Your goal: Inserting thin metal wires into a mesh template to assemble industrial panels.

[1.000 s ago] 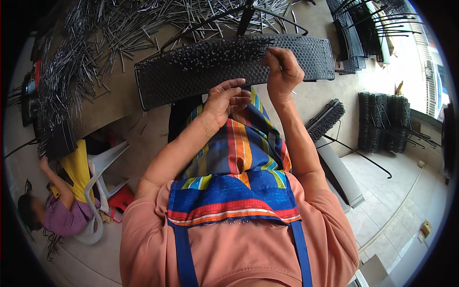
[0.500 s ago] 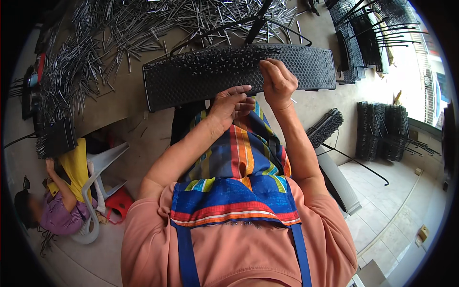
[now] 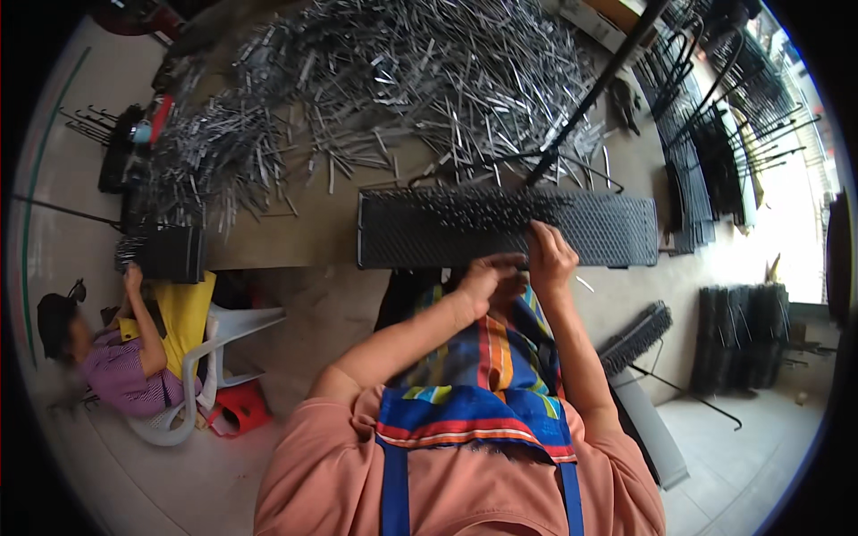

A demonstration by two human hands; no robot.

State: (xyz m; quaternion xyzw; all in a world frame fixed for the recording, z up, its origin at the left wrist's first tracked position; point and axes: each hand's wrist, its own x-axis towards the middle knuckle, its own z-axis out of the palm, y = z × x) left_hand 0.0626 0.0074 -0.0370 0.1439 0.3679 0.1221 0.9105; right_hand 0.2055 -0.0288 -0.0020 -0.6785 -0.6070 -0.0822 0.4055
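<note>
A long black perforated metal panel (image 3: 617,234) spans the space in front of me, at the table's near edge. Small shiny bits stud the middle of its mesh, and a dark rod with wire braces rises behind it. My right hand (image 3: 552,256) is closed in a pinch, fingertips at the mesh just right of the studded area. Whatever it pinches is too small to make out. Below the panel's front edge, close to the right hand, is my left hand (image 3: 490,284). Its fingers are bent, partly hidden and blurred by motion.
Loose shiny strips (image 3: 420,85) are heaped over the table (image 3: 246,250). At the left a seated person (image 3: 130,371) handles another dark panel (image 3: 165,255). Black wire racks (image 3: 706,170) stand at the right, with dark bristled heads (image 3: 737,339) below. A bristled piece (image 3: 636,339) leans near my right arm.
The whole view has shifted, so the panel and my hands appear lower and further right. My left hand has come nearer to my right hand, which stays pinched at the mesh.
</note>
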